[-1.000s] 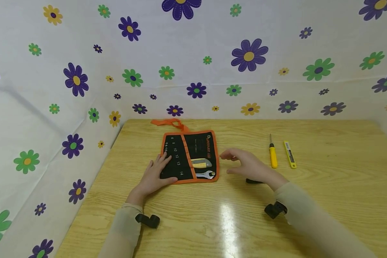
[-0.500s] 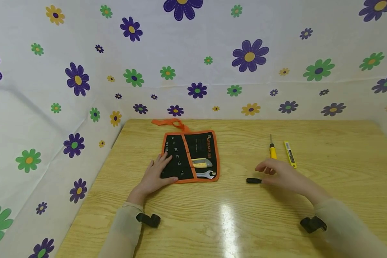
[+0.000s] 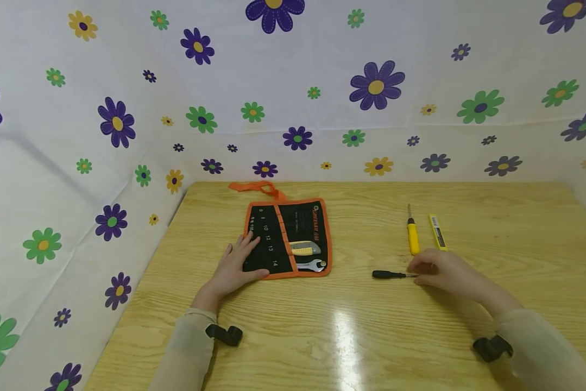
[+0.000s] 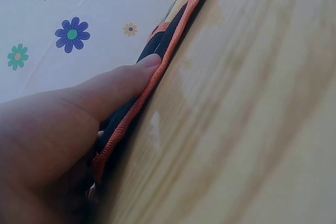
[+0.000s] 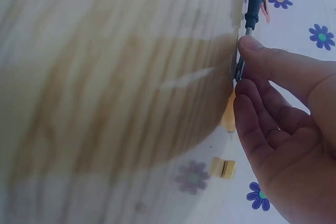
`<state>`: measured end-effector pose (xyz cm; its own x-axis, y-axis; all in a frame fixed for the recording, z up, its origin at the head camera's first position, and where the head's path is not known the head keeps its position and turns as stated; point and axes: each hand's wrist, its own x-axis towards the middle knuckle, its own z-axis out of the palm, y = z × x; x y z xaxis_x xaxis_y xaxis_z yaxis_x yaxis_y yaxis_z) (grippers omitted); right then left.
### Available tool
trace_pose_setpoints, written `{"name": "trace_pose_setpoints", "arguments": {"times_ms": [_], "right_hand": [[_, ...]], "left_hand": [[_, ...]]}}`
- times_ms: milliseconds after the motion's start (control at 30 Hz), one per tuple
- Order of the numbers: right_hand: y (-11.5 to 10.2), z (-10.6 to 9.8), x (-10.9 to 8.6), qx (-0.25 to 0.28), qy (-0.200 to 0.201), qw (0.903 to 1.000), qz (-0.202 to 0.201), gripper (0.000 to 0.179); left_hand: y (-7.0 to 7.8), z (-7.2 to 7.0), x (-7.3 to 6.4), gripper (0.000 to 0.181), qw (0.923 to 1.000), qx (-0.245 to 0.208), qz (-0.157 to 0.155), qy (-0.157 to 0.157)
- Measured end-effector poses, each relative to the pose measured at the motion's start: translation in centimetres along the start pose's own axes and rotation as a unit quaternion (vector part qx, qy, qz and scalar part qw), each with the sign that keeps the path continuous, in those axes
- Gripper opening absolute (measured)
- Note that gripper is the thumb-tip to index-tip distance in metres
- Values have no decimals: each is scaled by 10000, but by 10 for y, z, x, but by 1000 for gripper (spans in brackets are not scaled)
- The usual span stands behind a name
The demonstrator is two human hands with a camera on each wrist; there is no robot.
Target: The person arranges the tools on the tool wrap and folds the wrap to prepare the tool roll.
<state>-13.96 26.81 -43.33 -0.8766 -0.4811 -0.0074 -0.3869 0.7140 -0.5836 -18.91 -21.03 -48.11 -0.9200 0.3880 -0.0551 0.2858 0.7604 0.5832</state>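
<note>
My left hand [image 3: 231,271] rests with spread fingers on the left part of a black tool pouch [image 3: 304,220] edged in orange. Its thumb lies along the pouch's near edge in the left wrist view. A utility knife [image 3: 304,248] and a wrench [image 3: 313,265] stick out of the pouch's pockets. To the right, a black-handled screwdriver [image 3: 384,275] lies on the table, its handle pointing left. My right hand [image 3: 446,274] has thumb and curled fingers around the metal shaft [image 5: 240,66] near its tip.
Beyond the right hand lie a yellow-handled screwdriver [image 3: 413,238] and a slim yellow case [image 3: 438,231]. An orange tie strap [image 3: 258,187] trails from the pouch's far edge. A flowered cloth [image 3: 312,114] stands behind the wooden table [image 3: 293,336].
My right hand has moved right from beside the pouch to the black screwdriver's shaft, and its fingers have drawn together there. The left hand and the pouch stay where they were.
</note>
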Motion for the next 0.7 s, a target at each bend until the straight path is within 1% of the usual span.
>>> {"name": "trace_pose_setpoints", "arguments": {"times_ms": [100, 233, 333, 500, 700], "right_hand": [[1, -1, 0, 100, -116, 9998, 118, 16], [1, -1, 0, 116, -154, 9997, 137, 13], [1, -1, 0, 23, -144, 9999, 68, 11], [3, 0, -1, -175, -141, 9996, -192, 13], [1, 4, 1, -54, -131, 9995, -286, 12]], "left_hand": [[1, 0, 0, 92, 10000, -4, 12, 2], [2, 0, -1, 91, 10000, 18, 36, 30], [2, 0, -1, 91, 10000, -19, 35, 30], [4, 0, -2, 92, 10000, -65, -3, -34], [1, 0, -2, 91, 10000, -34, -32, 3]]}}
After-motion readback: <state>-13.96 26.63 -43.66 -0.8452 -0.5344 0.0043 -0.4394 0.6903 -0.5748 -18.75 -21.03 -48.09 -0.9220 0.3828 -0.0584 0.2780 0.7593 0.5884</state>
